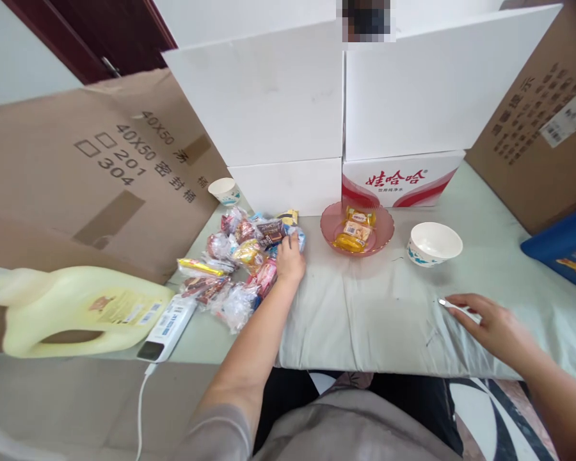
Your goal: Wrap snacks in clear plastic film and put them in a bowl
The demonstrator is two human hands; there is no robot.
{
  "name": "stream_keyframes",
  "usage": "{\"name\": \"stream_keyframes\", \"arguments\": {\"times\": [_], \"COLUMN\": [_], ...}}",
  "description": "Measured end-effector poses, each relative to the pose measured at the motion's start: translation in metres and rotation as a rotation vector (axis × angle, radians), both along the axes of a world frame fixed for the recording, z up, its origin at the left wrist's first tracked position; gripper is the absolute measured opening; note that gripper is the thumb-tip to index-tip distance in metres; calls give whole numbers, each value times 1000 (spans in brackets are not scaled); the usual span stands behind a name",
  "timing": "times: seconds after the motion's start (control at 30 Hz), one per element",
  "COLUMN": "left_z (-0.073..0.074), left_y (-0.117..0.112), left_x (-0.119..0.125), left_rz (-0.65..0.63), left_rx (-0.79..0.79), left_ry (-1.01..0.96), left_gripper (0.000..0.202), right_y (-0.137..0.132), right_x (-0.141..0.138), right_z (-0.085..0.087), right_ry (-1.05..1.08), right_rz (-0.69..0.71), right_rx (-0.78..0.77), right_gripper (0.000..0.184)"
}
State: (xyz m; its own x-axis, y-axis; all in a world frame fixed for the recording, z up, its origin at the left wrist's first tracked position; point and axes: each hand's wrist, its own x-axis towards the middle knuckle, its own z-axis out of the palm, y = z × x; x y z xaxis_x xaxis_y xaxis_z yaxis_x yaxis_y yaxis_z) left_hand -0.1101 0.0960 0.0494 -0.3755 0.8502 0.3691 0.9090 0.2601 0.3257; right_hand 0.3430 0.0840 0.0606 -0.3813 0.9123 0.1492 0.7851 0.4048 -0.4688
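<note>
My left hand (290,261) reaches into a heap of wrapped snacks and candies (235,262) at the left of the cloth-covered table (365,314); its fingers curl down onto a blue-wrapped sweet (299,237) at the heap's right edge. My right hand (489,323) rests on the cloth at the right, fingers stretched flat, with a thin white object (454,306) under the fingertips. A pink glass dish (358,229) holding a few yellow and orange packets stands right of the heap. A white bowl (434,243) stands further right.
White boxes (345,102) and a red-printed carton (400,182) stand stacked behind the dish. Brown cardboard boxes (91,173) flank both sides. A yellow jug (81,307), a white device (166,326) with a cable and a paper cup (224,190) lie at the left. A blue item (564,246) sits far right.
</note>
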Motion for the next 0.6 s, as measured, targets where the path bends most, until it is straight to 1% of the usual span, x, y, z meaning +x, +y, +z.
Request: {"name": "stream_keyframes", "arguments": {"times": [0.1, 0.17, 0.2, 0.23, 0.27, 0.3, 0.37, 0.4, 0.43, 0.47, 0.5, 0.57, 0.6], "left_z": [4, 6, 4, 1, -3, -9, -22, -27, -31, -35, -37, -38, -38], "left_y": [-19, -39, -51, -62, -75, -87, -108, -117, -124, -129, -132, -134, -133], "left_x": [2, 16, 27, 40, 55, 70, 97, 108, 115, 119, 121, 120, 118], "left_rz": [-10, -61, -118, -202, -311, -447, -718, -808, -873, -904, -910, -879, -850], "left_rx": [129, 213, 234, 232, 204, 156, 73, 44, 31, 34, 51, 108, 141], "left_ry": [-36, -21, -3, 16, 31, 46, 81, 83, 70, 40, -6, -110, -155], "left_gripper": [60, 60, 60, 58, 56, 53, 47, 45, 44, 46, 50, 57, 59], "right_y": [-17, -23, -24, -25, -24, -24, -23, -24, -25, -28, -32, -42, -46], "right_x": [22, 33, 36, 37, 36, 32, 17, 5, -9, -26, -45, -82, -99], "right_z": [-26, -38, -42, -44, -46, -46, -41, -37, -31, -24, -17, -4, 2], "right_ry": [-38, -94, -128, -161, -190, -211, -213, -194, -159, -106, -49, 15, 15], "right_rz": [-68, -92, -97, -101, -105, -111, -111, -93, -62, -30, 24, 172, 253], "right_rx": [101, 197, 230, 248, 252, 250, 234, 225, 211, 201, 192, 159, 151], "right_gripper": [41, 42, 42, 42, 40, 37, 33, 31, 30, 30, 30, 30, 30]}}
